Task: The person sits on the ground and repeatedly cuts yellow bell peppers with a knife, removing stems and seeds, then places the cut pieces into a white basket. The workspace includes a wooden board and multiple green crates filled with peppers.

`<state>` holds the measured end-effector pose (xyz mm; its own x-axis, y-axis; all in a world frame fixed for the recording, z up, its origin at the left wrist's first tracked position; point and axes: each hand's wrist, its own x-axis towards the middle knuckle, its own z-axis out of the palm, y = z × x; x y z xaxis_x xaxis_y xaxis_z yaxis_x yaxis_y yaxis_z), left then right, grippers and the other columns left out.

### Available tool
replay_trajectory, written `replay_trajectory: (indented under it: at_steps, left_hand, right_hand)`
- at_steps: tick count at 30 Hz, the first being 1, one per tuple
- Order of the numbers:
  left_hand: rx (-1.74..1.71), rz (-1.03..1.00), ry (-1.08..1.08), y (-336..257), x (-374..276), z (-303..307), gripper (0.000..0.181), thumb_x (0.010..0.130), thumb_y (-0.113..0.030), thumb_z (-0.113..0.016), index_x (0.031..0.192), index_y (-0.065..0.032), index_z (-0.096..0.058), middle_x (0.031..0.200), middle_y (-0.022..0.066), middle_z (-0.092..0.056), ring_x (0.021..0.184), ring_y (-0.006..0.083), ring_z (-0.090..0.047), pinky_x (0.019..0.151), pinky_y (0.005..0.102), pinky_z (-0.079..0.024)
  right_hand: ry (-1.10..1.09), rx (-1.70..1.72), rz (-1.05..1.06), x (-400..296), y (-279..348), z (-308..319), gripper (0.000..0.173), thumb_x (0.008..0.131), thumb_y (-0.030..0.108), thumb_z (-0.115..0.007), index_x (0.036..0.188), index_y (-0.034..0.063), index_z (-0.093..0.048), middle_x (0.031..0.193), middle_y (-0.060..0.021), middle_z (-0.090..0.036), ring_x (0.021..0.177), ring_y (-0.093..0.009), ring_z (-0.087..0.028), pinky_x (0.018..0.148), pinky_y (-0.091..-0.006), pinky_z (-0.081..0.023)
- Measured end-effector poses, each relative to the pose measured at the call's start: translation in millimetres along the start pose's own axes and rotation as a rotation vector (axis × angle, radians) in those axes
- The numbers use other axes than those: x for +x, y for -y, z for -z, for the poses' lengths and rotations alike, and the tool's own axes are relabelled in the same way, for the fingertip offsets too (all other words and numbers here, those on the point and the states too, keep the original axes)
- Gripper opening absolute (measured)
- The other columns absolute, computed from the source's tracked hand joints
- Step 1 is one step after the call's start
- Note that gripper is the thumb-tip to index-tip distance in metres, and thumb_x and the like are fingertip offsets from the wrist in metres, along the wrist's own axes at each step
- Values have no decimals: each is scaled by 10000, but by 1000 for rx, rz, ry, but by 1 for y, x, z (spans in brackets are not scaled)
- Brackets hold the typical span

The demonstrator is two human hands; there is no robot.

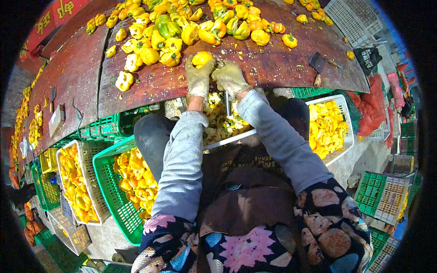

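Note:
My left hand (199, 76), in a pale soiled glove, holds a yellow bell pepper (201, 59) just above the near edge of the wooden table. My right hand (230, 76), gloved too, is closed beside the pepper on a tool with a metal shaft (227, 103) that points down; its exact kind cannot be told. Both hands are close together. Beyond them lies a heap of whole and cut yellow, green and orange peppers (170, 30). Below the hands, a white container (235, 136) between my knees holds pepper scraps.
A green crate (102, 167) and a white crate (61, 170) with cut peppers stand at left. Another white crate (347, 131) of peppers stands at right. A broad blade with a wooden handle (317, 80) lies on the table's right; a whetstone-like block (56, 121) lies left.

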<state>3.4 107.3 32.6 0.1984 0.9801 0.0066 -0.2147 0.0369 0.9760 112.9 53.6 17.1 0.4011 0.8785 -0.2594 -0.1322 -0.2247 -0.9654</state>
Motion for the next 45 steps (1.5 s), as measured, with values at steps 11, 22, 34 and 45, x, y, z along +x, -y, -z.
replay_trajectory:
  at_steps: [11, 22, 34, 45]
  left_hand:
    - [-1055, 283, -40, -8, -6, 8, 597, 896, -606, -484, 1236, -117, -518, 1163, 106, -592, 1093, 333, -554, 983, 493, -440]
    - [-902, 256, 118, -66, -25, 30, 546, 894, -590, -499, 1196, -137, -536, 1061, 107, -629, 907, 304, -617, 764, 489, -530]
    - [-306, 420, 400, -44, -42, 28, 647, 907, -692, -376, 1121, -118, -584, 838, 29, -660, 636, 173, -625, 508, 290, -507]
    - [-642, 306, 152, -40, -55, 19, 331, 940, -354, -589, 1088, -57, -575, 875, 67, -638, 675, 162, -614, 574, 279, -519]
  right_hand:
    - [399, 569, 67, -63, 4, 36, 513, 820, 175, -705, 1249, -54, -542, 844, -82, -644, 570, -58, -470, 463, -218, -344]
    - [329, 669, 379, -59, 30, 62, 238, 836, 130, -668, 964, -60, -603, 1038, -238, -656, 552, -131, -520, 480, -274, -439]
    - [232, -417, 847, -60, 83, -1, 452, 852, 242, -709, 1237, 42, -584, 979, -96, -684, 800, -135, -632, 679, -249, -504]
    - [103, 402, -97, -88, 33, -16, 123, 920, 143, -576, 958, 35, -621, 727, -39, -617, 455, -121, -488, 383, -258, -371]
